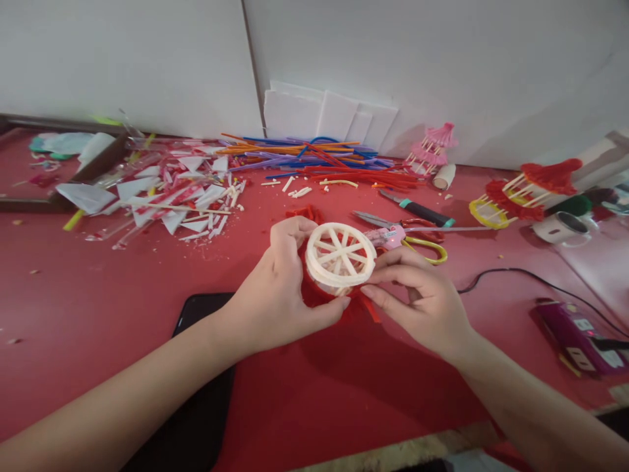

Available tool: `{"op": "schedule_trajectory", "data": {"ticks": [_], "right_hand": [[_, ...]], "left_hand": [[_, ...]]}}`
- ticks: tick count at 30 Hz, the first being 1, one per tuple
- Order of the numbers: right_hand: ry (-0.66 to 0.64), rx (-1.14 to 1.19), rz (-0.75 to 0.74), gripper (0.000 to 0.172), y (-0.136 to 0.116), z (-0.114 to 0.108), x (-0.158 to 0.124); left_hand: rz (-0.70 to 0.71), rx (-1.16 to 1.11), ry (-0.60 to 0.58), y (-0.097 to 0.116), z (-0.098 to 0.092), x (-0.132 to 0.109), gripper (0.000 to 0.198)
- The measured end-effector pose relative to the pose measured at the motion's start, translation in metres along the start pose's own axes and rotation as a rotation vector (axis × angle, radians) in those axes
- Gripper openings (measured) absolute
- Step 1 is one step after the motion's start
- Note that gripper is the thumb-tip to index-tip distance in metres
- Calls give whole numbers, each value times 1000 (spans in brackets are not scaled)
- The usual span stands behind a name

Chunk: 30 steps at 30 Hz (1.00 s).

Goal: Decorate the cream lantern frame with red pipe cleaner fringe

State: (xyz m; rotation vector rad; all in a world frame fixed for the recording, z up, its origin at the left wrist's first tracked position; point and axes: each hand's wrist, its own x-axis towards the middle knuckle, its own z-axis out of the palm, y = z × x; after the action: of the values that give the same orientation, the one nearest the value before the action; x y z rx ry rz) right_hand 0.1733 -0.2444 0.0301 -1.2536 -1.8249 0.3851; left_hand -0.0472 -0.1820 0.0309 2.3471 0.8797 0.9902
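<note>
The left hand (280,288) comes in from the near left corner of the red worktop (285,406), its forearm slanting up and inward over a flat black slab with rounded corners (201,393). Its wrist is fairly straight and the back of the hand faces up and left. The fingers curl round the far left side of a round cream-coloured frame with wheel-like spokes (341,251), while the thumb lies along the near side, so the hand is closed about the piece in a C-shaped grip.

The right hand (417,295) reaches in from the near right corner, forearm angled up and to the left, fingers bent. Its thumb and forefinger tips meet at the frame's right side, just below the rim; whether they pinch anything thin there cannot be told.

The frame is held between the two hands, nearer the worktop's front edge than its back edge, spokes facing up and tilted towards the viewer. Red material shows beneath it, with red strips (371,308) poking out near the right thumb. Just beyond the right fingers lie scissors with a yellow handle loop (426,249).
</note>
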Motion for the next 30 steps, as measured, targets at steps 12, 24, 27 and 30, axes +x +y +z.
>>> {"op": "schedule_trajectory", "data": {"ticks": [12,24,27,30], "right_hand": [[95,-58,61,2,-4,8,-3],[133,-215,-240,17,-3,9,-6],[109,-240,-322,22,-1,8,-7],[73,-257,-351,25,1,7,-9]], "left_hand": [[-24,-27,42,1,8,-6,70],[105,232,55,0,1,-4,71],[138,211,3,-4,-4,-1,72],[152,164,-60,-7,-10,2,74]]}}
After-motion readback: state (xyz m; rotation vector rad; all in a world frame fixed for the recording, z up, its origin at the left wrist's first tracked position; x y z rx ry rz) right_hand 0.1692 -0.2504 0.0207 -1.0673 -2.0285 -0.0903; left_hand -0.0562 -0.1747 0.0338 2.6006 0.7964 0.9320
